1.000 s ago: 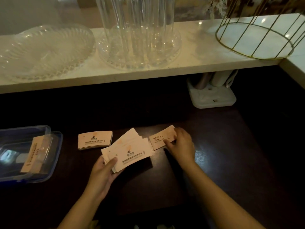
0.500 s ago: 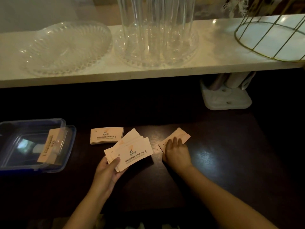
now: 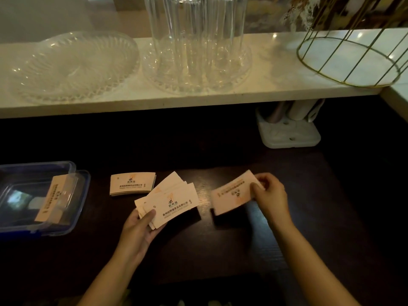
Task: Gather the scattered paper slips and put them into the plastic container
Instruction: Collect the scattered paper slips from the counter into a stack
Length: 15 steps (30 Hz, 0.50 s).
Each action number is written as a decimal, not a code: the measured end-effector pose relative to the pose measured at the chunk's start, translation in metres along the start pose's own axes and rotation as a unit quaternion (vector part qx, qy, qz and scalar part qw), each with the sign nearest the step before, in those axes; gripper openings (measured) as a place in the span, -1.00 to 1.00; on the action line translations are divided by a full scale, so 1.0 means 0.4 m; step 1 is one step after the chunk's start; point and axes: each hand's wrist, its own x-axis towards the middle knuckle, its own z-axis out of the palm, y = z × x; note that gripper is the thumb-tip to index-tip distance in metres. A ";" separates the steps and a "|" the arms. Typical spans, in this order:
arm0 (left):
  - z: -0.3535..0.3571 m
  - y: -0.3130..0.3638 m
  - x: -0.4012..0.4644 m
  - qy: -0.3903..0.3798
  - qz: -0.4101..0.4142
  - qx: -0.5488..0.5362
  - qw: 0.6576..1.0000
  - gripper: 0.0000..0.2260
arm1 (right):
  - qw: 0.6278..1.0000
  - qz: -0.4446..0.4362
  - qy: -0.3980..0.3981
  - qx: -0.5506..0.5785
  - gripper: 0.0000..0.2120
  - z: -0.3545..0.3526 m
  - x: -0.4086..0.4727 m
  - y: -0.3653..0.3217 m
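Note:
My left hand (image 3: pixel 141 228) grips a fanned bunch of cream paper slips (image 3: pixel 174 202) with printed text, held just above the dark table. My right hand (image 3: pixel 270 195) pinches one more slip (image 3: pixel 231 195) by its right end, lifted off the table and tilted, a little to the right of the fan. A small neat stack of slips (image 3: pixel 132 183) lies on the table to the left of the fan. The clear plastic container (image 3: pixel 75 219) with a blue rim sits at the far left, with a bundle of slips (image 3: pixel 56 197) inside it.
A white shelf (image 3: pixel 265 89) runs across the back, carrying a clear glass dish (image 3: pixel 72 67), a tall ribbed glass vase on a plate (image 3: pixel 196 45) and a gold wire basket (image 3: pixel 351 60). A white holder (image 3: pixel 289 133) stands under the shelf at the right.
My right hand pressed on a slip lying on the table, then picked it up; the slip is now in the air. The left hand kept its fan of slips almost still.

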 end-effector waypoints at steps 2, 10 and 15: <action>0.001 0.001 0.000 -0.003 -0.002 0.003 1.000 -0.76 | 0.991 0.048 -0.077 0.095 -0.54 -0.006 -0.012 -0.004; -0.002 -0.001 -0.005 0.007 -0.003 0.002 1.000 -0.80 | 0.932 0.177 -0.209 0.239 -0.84 0.038 -0.082 0.007; 0.019 -0.002 -0.025 -0.009 0.008 -0.001 1.000 -0.81 | 0.877 0.263 -0.171 0.364 -0.85 0.072 -0.099 0.028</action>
